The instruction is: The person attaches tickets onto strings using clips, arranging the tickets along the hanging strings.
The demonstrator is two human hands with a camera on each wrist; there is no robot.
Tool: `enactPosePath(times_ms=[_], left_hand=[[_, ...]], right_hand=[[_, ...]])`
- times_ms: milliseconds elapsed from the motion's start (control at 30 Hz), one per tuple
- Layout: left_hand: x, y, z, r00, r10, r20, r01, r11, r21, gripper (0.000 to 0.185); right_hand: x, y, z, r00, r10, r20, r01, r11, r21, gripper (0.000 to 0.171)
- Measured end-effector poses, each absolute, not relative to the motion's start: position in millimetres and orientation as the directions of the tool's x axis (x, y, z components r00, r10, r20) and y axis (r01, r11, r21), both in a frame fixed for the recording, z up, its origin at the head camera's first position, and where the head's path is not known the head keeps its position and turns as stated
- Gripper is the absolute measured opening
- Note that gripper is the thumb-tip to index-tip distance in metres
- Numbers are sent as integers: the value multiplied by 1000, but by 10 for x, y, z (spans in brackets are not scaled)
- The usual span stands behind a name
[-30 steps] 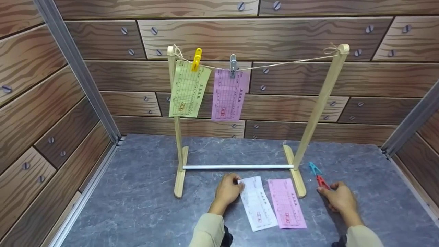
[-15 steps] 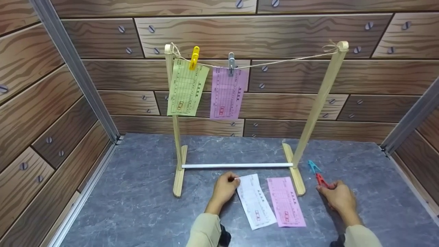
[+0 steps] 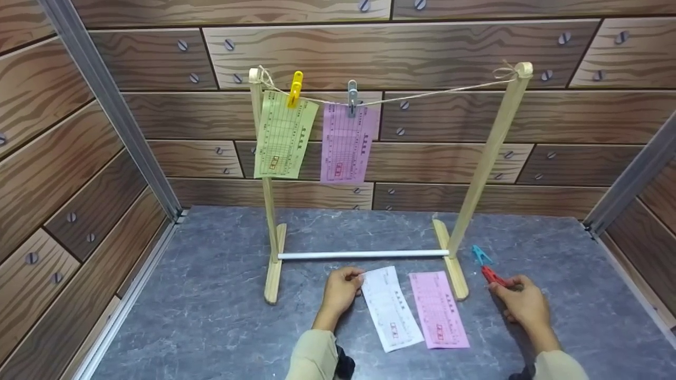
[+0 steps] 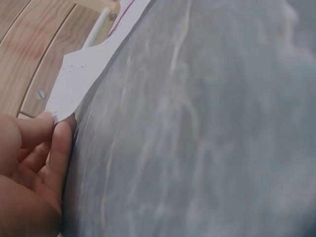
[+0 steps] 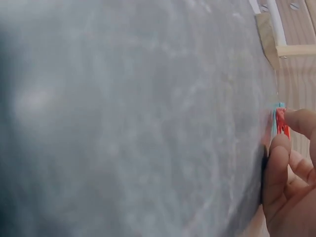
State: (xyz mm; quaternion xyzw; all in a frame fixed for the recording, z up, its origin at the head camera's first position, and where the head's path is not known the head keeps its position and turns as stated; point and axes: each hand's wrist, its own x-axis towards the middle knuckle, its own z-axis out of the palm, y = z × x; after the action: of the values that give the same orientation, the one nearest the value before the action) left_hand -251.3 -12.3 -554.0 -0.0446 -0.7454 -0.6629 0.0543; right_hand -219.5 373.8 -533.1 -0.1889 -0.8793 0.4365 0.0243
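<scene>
My left hand [image 3: 340,287] pinches the top left corner of a white paper slip [image 3: 391,307] lying on the grey tabletop [image 3: 211,295]; the left wrist view shows my fingers [image 4: 47,143] at that white slip's [image 4: 81,74] corner. A pink slip [image 3: 437,309] lies flat beside it. My right hand [image 3: 520,303] pinches a red clothespin [image 3: 494,276], seen also as the red clothespin [image 5: 282,123] at my fingertips [image 5: 296,121]. A teal clothespin [image 3: 479,254] lies just beyond. A wooden rack [image 3: 491,158] with a string line [image 3: 433,94] stands behind.
On the line hang a green slip [image 3: 280,136] under a yellow clothespin [image 3: 294,88] and a pink slip [image 3: 346,142] under a grey clothespin [image 3: 352,97]. A white rod [image 3: 364,254] joins the rack's feet. Wood-patterned walls [image 3: 63,158] enclose the table on three sides.
The hands stay in nearly the same places. The left fingers have settled on the white slip's corner. The view has shifted slightly.
</scene>
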Motion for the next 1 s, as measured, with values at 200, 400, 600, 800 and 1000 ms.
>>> enactPosePath(times_ms=[200, 400, 600, 800, 1000], left_hand=[[-2497, -118, -5522, -989, -6, 145, 144, 88, 986, 13], [-2502, -107, -5528, -992, 5, 124, 124, 19, 992, 7], [-2514, -107, -5530, -994, 8, 113, 114, 37, 993, 4], [-2518, -105, -5539, -994, 8, 109, 109, 46, 993, 5], [-2499, -105, -5541, -992, 6, 129, 129, 43, 991, 9]], right_hand=[[-2129, 3752, -5327, -914, 375, -154, 297, 361, -884, 52], [-2081, 3774, -5323, -900, 400, -176, 279, 218, -935, 53], [-2075, 3800, -5324, -884, 423, -201, 284, 144, -948, 45], [-2053, 3831, -5303, -872, 416, -259, 298, 30, -954, 45], [-2025, 3852, -5262, -864, 391, -318, 284, -145, -948, 40]])
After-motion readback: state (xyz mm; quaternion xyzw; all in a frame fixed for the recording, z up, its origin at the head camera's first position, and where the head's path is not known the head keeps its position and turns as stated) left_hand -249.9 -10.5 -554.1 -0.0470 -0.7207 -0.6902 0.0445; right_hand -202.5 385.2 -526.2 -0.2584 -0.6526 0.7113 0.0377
